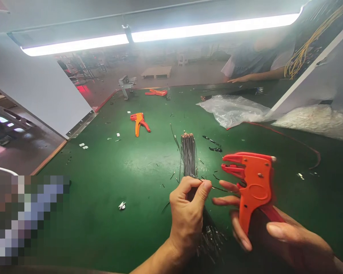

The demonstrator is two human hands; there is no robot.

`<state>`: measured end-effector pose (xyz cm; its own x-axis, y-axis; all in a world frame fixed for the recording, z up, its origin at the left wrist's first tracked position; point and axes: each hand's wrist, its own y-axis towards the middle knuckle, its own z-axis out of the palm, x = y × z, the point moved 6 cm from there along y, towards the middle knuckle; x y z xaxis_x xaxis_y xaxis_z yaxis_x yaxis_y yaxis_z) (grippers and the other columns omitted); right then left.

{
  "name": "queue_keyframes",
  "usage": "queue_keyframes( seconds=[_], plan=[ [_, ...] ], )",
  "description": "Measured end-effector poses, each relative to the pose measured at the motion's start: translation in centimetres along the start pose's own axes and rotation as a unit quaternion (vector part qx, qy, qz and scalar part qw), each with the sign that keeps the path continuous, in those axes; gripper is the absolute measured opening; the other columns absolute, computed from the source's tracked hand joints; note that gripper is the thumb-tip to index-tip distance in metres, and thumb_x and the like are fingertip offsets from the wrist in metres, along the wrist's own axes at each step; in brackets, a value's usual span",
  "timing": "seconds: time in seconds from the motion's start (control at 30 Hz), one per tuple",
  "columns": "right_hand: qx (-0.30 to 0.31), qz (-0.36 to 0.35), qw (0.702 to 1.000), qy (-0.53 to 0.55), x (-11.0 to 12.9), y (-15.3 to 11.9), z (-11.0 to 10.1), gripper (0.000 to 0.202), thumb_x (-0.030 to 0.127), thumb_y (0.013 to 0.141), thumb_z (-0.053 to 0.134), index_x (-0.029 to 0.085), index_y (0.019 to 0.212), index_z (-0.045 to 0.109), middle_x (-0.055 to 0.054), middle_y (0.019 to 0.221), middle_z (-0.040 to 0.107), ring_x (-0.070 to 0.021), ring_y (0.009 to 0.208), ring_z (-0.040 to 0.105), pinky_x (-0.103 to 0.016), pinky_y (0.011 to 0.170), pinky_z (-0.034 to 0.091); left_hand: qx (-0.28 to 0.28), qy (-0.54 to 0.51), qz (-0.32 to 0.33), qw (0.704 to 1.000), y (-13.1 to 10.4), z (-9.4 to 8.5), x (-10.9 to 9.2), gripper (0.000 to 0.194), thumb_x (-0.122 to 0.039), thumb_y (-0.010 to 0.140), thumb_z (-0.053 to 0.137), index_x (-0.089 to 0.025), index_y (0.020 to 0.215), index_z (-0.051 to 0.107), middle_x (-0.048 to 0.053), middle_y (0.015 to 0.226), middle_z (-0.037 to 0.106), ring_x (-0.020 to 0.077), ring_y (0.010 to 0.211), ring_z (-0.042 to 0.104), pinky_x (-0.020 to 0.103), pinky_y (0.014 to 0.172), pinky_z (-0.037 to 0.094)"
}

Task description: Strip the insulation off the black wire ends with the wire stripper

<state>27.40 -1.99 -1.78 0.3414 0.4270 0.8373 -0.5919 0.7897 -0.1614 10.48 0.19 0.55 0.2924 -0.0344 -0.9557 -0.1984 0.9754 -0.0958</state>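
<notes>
My left hand (188, 213) pinches a thin black wire (219, 188) between thumb and forefinger. It is over a bundle of black wires (189, 156) with copper-coloured ends at the top; the bundle's lower part fans out below my wrist. My right hand (288, 232) holds an orange and red wire stripper (255, 182), its jaws pointing left and apart. Two fingers of that hand reach out left past the tool, near the wire's free end. The jaws have nothing between them.
On the green table (100, 179) lie a second stripper (138, 123), a third tool (156, 92), clear plastic bags (231, 110), white connectors (122, 206) and black wire scraps. A metal device (127, 85) stands at the far edge. Another person's arm (257, 76) rests behind.
</notes>
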Motion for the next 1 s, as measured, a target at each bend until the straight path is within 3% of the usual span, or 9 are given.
queue_keyframes(
  seconds=[0.1,0.17,0.23,0.37,0.5,0.6,0.7,0.87,1.0],
  plan=[
    [0.007,-0.045,0.999,-0.010,0.7,0.3,0.1,0.057,0.046,0.081,0.064,0.028,0.135,0.054,-0.010,0.114,0.068,-0.0188,0.066,0.058,-0.036,0.063,0.044,-0.026,0.048,0.089,0.995,-0.6,-0.5,-1.1,0.012,-0.028,0.083,0.075,-0.025,0.071,0.075,0.002,0.075,0.064,0.0184,0.076,0.054,0.031,0.073,0.041],
    [0.037,-0.029,0.999,-0.002,0.6,0.5,0.5,0.046,0.046,0.081,0.065,0.017,0.117,0.064,-0.007,0.085,0.068,-0.0189,0.067,0.057,-0.034,0.064,0.045,-0.052,0.077,0.162,0.982,-1.1,-0.7,-2.2,0.012,-0.024,0.084,0.074,-0.027,0.072,0.076,0.003,0.076,0.065,0.0194,0.076,0.055,0.032,0.071,0.042],
    [0.063,-0.011,0.998,0.016,0.3,0.7,0.8,0.046,0.046,0.080,0.066,0.013,0.112,0.064,-0.006,0.074,0.064,-0.0182,0.066,0.056,-0.032,0.063,0.045,-0.088,0.082,0.222,0.968,-1.7,-0.7,-3.2,0.012,-0.020,0.083,0.074,-0.029,0.075,0.077,0.002,0.076,0.065,0.0201,0.078,0.055,0.032,0.071,0.042],
    [0.090,-0.023,0.993,0.068,-0.1,0.9,1.1,0.055,0.038,0.075,0.074,0.014,0.123,0.059,-0.009,0.094,0.067,-0.0189,0.074,0.064,-0.030,0.067,0.045,-0.139,0.133,0.333,0.923,-2.5,-0.9,-4.6,0.021,-0.009,0.083,0.069,-0.029,0.082,0.076,0.002,0.079,0.066,0.0203,0.081,0.057,0.036,0.076,0.043],
    [0.085,-0.020,0.991,0.105,-0.2,1.0,1.3,0.054,0.027,0.073,0.075,0.016,0.123,0.059,-0.009,0.100,0.066,-0.0203,0.079,0.067,-0.030,0.068,0.049,-0.119,0.260,0.490,0.824,-3.3,-0.7,-5.4,0.031,0.002,0.077,0.069,-0.022,0.096,0.075,0.004,0.090,0.066,0.0198,0.084,0.058,0.036,0.072,0.043],
    [0.077,-0.007,0.992,0.101,0.1,1.1,1.5,0.040,0.030,0.075,0.069,0.008,0.108,0.065,-0.011,0.085,0.068,-0.0199,0.074,0.065,-0.030,0.065,0.050,-0.133,0.314,0.510,0.790,-3.4,-0.9,-5.7,0.025,-0.001,0.081,0.069,-0.022,0.092,0.075,0.005,0.091,0.065,0.0201,0.085,0.056,0.035,0.071,0.041],
    [0.066,-0.009,0.993,0.094,0.3,1.2,1.5,0.040,0.034,0.078,0.063,0.003,0.104,0.067,-0.014,0.082,0.068,-0.0206,0.073,0.064,-0.031,0.064,0.051,-0.135,0.370,0.544,0.741,-4.2,0.4,-6.1,0.011,-0.018,0.088,0.069,-0.025,0.082,0.074,0.004,0.086,0.063,0.0192,0.079,0.051,0.034,0.068,0.035],
    [0.061,-0.035,0.993,0.097,0.3,1.2,1.8,0.039,0.027,0.077,0.067,0.011,0.112,0.064,-0.014,0.098,0.069,-0.0244,0.085,0.068,-0.038,0.075,0.051,-0.178,0.381,0.575,0.702,-5.5,1.5,-5.8,0.014,-0.027,0.089,0.068,-0.028,0.076,0.072,0.003,0.077,0.061,0.0205,0.071,0.047,0.035,0.066,0.032],
    [0.047,-0.026,0.994,0.099,-0.1,1.0,1.4,0.037,0.024,0.076,0.069,0.012,0.111,0.063,-0.010,0.093,0.067,-0.0200,0.079,0.066,-0.032,0.070,0.051,-0.168,0.414,0.644,0.621,-5.9,1.1,-5.3,0.014,-0.029,0.087,0.069,-0.027,0.072,0.069,0.003,0.071,0.058,0.0200,0.066,0.043,0.034,0.063,0.032]
  ],
)
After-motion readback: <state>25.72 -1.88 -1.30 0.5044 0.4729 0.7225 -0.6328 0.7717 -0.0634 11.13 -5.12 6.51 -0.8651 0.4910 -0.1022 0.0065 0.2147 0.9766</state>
